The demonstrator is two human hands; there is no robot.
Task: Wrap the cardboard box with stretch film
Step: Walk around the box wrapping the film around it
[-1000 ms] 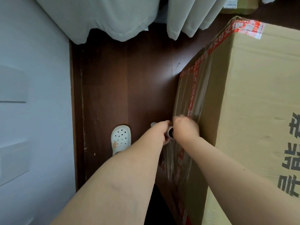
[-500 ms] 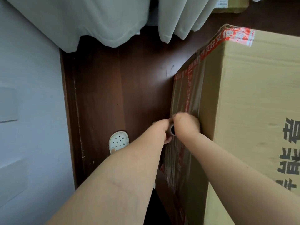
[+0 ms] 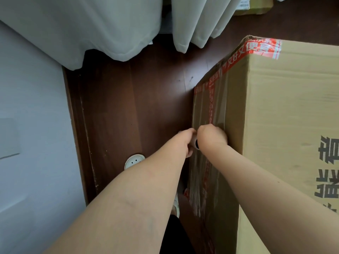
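A tall cardboard box [image 3: 286, 110] with red printed tape stands on the dark wooden floor at the right. Clear stretch film [image 3: 201, 182] lies wrinkled over its left side face. A stretch film roll [image 3: 196, 143] is held low against that face; only its open core end shows between my hands. My left hand [image 3: 186, 142] grips the roll from the left. On the roll's other side my right hand [image 3: 212, 137] is closed around it, against the box.
A pale wall [image 3: 33, 143] runs along the left, with a narrow strip of floor [image 3: 132, 107] between it and the box. White curtains [image 3: 102, 24] hang at the top. My white perforated shoe [image 3: 133, 161] stands beside my left forearm.
Both hands with the roll have slid forward along the box's side face, laying film behind them. The view has shifted forward, so the shoe now sits lower and partly behind my arm.
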